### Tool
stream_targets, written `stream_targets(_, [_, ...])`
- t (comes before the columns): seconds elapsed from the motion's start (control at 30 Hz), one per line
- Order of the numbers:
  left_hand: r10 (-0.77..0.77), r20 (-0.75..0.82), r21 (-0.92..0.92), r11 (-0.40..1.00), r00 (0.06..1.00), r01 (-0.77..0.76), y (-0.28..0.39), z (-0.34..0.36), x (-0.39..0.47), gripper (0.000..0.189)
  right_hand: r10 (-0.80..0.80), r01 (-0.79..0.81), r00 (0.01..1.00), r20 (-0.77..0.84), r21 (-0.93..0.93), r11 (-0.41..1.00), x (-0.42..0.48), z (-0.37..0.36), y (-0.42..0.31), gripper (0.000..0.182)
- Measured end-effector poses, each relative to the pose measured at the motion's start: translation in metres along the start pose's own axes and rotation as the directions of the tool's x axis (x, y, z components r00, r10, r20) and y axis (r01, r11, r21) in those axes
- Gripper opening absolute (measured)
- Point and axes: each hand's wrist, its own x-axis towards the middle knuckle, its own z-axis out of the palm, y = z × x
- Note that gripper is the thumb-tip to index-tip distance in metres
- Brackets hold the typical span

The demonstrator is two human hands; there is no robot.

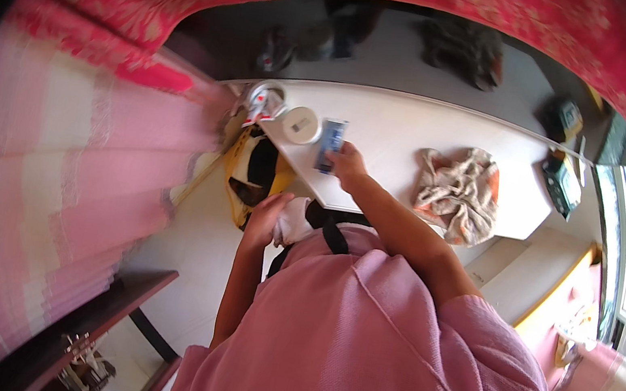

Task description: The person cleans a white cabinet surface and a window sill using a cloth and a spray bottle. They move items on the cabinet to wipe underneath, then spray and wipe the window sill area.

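Note:
My right hand (348,164) grips a blue and silver packet or tube (331,144) over the left part of a white tabletop (386,121). Just left of it stands a round white-lidded container (302,125). Beside that, at the table's corner, lies a silver and red wrapper or packet (266,101). Below the table's left edge my left hand (271,213) is at a bunched white cloth (292,222); whether its fingers are closed on it is unclear. A crumpled beige and orange cloth (457,194) lies on the table to the right of my right forearm.
A dark glossy panel (370,69) behind the table reflects the things on it. A dark green pack (562,183) is at the right end. A yellow and black bag (255,174) sits below the left edge. Pink curtains (139,131) hang left; a dark wooden shelf (103,316) stands lower left.

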Motion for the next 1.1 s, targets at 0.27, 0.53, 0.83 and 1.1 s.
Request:
stream_targets(0.27, [-0.062,0.044,0.019,0.998,0.997,0.061,-0.01,0.022,0.008,0.029,-0.592,0.438,0.757,0.277,-0.887,0.144,-0.083,-0.076,-0.045,0.042])
stream_targets(0.53, [-0.078,0.158,0.147,0.988,0.984,0.055,-0.031,0.062,0.011,0.024,-0.459,-0.04,0.889,0.007,-0.995,-0.091,-0.144,-0.22,-0.041,0.064])
stream_targets(0.83, [-0.031,0.148,0.211,0.977,0.988,0.0,-0.046,0.179,0.008,0.026,-0.687,-0.262,0.655,-0.315,-0.947,0.185,-0.055,-0.322,-0.15,0.055])
stream_targets(1.1, [-0.025,0.274,0.387,0.918,0.961,-0.087,-0.074,0.323,0.005,0.025,-0.779,-0.24,0.569,-0.263,-0.959,0.149,-0.116,-0.376,-0.072,0.049])
